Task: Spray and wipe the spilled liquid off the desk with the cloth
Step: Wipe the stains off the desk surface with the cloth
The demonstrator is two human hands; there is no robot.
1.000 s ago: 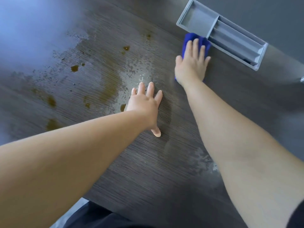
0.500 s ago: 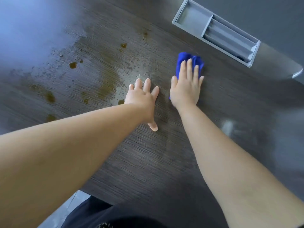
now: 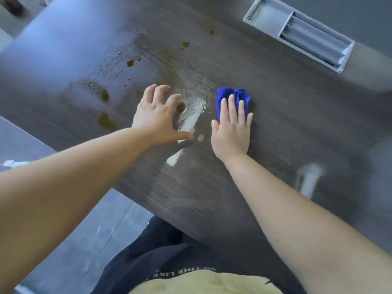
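right hand (image 3: 231,129): flat, fingers straight, pressing crumpled blue microfibre cloth (image 3: 233,97) onto dark wood-grain counter (image 3: 297,124). left hand (image 3: 157,115): spread, empty, beside brown spilled droplets (image 3: 106,122). risk: smearing spill wider with a saturated cloth; left palm dragging through wet sheen (image 3: 194,115).

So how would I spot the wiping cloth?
Start at the dark wood-grain desk and find the brown spill across its left half. Just right of it lies the cloth, bunched under the flat fingers of the right hand. It is the only bright blue thing there; the tray beyond is grey.
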